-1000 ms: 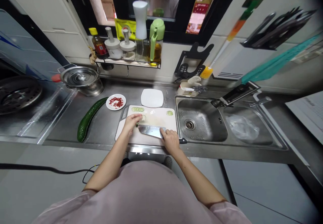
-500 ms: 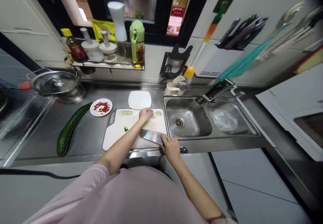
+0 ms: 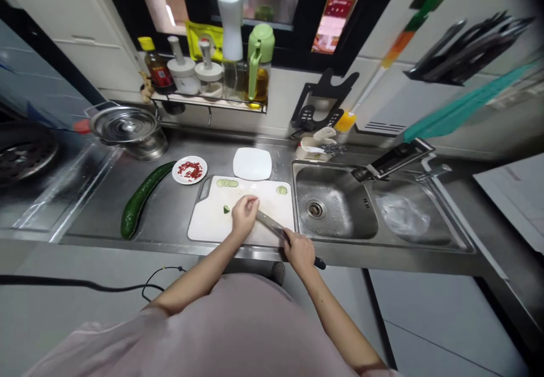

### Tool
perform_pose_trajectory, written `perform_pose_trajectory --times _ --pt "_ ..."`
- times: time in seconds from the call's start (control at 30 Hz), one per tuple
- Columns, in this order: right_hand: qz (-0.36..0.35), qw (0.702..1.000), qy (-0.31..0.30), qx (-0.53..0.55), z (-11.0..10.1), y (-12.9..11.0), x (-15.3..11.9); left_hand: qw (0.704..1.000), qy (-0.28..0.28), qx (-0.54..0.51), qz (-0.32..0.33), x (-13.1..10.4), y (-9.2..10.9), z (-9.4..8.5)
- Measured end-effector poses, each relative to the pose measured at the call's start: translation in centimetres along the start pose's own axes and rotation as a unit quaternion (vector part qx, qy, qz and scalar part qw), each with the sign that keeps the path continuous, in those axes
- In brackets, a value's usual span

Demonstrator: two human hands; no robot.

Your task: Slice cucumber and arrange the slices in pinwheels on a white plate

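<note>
My right hand is wrapped round the black handle of a kitchen knife. The blade points up and left over the white cutting board, turned nearly edge-on. Close to the blade's tip, my left hand has its fingers curled and pinched together; what is in them, if anything, is hidden. A small green cucumber end lies left of that hand. Overlapping cucumber slices rest at the board's far left, and a small group of slices at its far right.
Left of the board are a whole cucumber and a white plate of chopped red bits. An upturned-looking white dish sits behind the board. A double sink adjoins on the right. A lidded steel pot stands back left.
My left hand has come back from the slices at the far right to beside the blade tip. The knife has turned from showing its broad face to nearly edge-on. The view has shifted.
</note>
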State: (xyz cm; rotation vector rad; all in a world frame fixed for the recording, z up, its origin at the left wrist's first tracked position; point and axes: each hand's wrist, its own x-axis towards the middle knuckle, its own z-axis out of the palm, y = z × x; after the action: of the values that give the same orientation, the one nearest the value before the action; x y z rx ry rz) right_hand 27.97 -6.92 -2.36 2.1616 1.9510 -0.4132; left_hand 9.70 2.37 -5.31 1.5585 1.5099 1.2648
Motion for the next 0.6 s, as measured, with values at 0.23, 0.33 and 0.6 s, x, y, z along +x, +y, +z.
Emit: perform_pose_trajectory --times 0.23,0.33,0.6 --pt "-0.058 0.995 -0.071 0.03 -1.4 -6.1 2.3 0.978 0.066 0.195 -0.017 -3.5 -7.3 -7.3" --pt "-0.087 0.992 -0.083 0.029 -1.8 -8.3 2.6 0.974 0.037 0.224 -0.005 -2.5 -8.5 -7.1" --pt "-0.094 0.99 -0.096 0.032 -2.0 -9.3 2.9 0.976 0.023 0.217 -0.019 -1.1 -9.5 -6.6"
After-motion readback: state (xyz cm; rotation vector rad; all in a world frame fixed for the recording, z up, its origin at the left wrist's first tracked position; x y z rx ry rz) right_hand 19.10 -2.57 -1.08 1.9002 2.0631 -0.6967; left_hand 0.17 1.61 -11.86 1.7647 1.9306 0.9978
